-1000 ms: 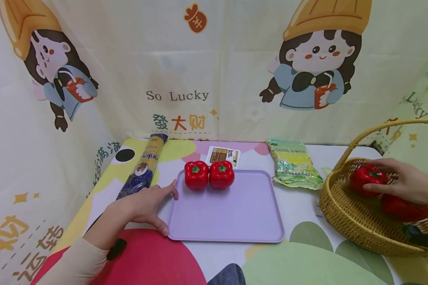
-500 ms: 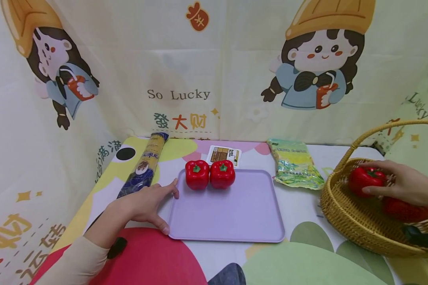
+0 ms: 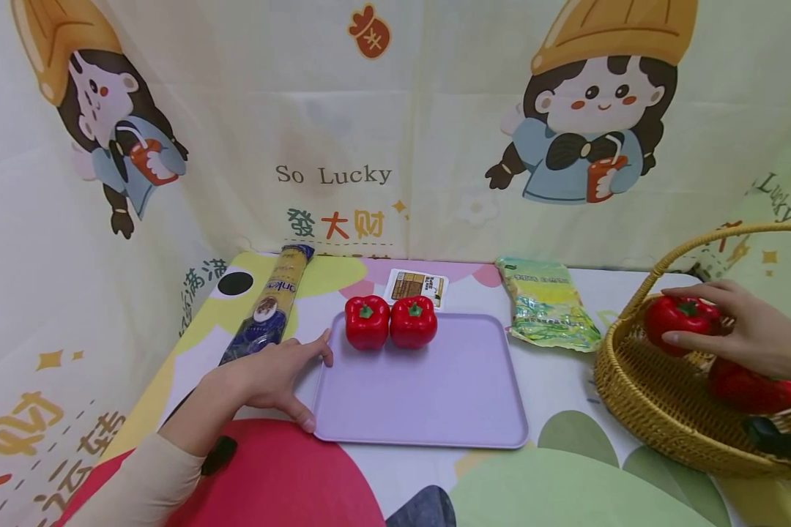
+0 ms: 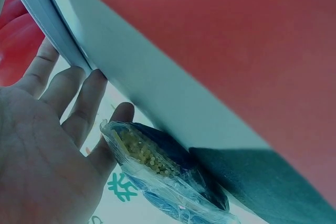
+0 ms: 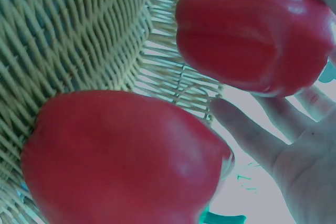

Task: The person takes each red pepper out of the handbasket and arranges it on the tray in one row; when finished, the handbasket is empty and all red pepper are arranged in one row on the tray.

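Observation:
Two red bell peppers (image 3: pixel 414 322) with green stems stand side by side on the back left of a lilac tray (image 3: pixel 435 410). My left hand (image 3: pixel 264 377) rests at the tray's left edge, thumb and index fingertips touching its rim, fingers spread. In the left wrist view, a packet of pasta (image 4: pixel 152 161) lies beside its fingers. At the far right, my right hand (image 3: pixel 754 329) grips another red bell pepper (image 5: pixel 252 35) over the wicker basket (image 3: pixel 622 380). A further red bell pepper (image 5: pixel 126 156) lies in the basket below that hand.
The pasta packet (image 3: pixel 264 307) lies left of the tray. Behind the tray is a small printed card (image 3: pixel 428 285). A green and yellow bag (image 3: pixel 547 304) lies between tray and basket. The basket's handle (image 3: pixel 672 252) arches up, and a patterned cloth hangs behind the table.
My right hand has raised the gripped bell pepper slightly inside the basket, away from the one below. The left hand keeps its place at the tray; the head view has shifted a little.

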A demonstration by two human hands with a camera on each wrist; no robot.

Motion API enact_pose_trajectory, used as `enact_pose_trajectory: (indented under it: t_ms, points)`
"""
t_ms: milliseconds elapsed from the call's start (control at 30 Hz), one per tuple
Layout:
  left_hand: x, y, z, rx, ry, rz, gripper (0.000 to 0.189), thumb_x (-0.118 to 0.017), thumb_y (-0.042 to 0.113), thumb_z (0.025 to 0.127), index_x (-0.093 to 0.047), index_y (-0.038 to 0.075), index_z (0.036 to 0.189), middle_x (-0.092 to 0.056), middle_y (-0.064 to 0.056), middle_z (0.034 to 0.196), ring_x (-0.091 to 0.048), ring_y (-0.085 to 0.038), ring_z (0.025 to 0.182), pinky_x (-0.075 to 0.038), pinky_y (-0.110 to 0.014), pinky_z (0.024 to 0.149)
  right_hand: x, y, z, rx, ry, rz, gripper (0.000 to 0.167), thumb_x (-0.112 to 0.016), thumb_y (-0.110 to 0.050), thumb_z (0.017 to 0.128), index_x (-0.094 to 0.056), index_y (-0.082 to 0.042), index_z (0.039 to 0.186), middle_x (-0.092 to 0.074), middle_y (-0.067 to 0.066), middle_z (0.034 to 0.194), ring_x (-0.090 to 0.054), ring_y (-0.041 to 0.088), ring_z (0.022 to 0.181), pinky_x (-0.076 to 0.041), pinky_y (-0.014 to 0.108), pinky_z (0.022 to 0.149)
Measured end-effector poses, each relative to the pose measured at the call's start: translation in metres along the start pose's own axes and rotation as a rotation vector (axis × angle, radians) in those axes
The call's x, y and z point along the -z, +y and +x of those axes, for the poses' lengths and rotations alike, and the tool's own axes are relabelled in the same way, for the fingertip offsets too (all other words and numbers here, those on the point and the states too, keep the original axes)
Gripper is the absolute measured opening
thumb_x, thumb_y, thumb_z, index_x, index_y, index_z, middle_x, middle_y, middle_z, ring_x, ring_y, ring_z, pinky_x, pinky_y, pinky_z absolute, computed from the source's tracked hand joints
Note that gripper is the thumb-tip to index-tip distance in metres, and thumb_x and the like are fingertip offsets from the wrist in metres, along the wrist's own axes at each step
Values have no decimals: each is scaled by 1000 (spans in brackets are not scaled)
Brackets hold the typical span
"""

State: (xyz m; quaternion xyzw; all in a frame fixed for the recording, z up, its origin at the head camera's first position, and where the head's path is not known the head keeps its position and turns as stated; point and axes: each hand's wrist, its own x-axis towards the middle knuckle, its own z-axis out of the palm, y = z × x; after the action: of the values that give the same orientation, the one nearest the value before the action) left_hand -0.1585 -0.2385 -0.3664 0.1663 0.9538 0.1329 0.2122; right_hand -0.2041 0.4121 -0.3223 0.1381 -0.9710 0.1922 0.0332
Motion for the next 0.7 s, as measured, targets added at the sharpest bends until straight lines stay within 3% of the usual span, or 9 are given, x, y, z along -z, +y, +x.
enact_pose_trajectory:
  t_ms: [67,200,300,700]
  points:
    - [0,0,0,1,0,-1,89,-96,62,54,-52,35,127,-56,-7,122,-52,-23,98,-47,-44,79,0,-3,0,-4,4,5,71,-88,-26,82,-54,0,138,-40,34,130,-44,55,103,-54,63,63]
    - [0,0,0,3,-2,-7,88,-96,61,54,-52,36,126,-56,-6,122,-52,-23,98,-48,-44,80,1,-8,-1,-19,-3,34,70,-87,-25,84,-53,-1,140,-39,32,132,-42,53,105,-55,37,59]
    - [1,0,0,11,-8,-10,88,-96,61,54,-52,36,127,-56,-7,125,-52,-24,100,-48,-45,82,0,-12,-2,-31,-9,65,70,-86,-24,85,-51,-2,141,-38,31,134,-41,52,107,-47,20,56]
    - [0,0,0,19,-20,-17,89,-95,63,54,-52,37,128,-55,-7,131,-52,-24,103,-50,-45,84,8,-30,-4,-42,-10,69,70,-86,-24,86,-50,-3,143,-36,33,137,-41,55,107,-45,18,56]
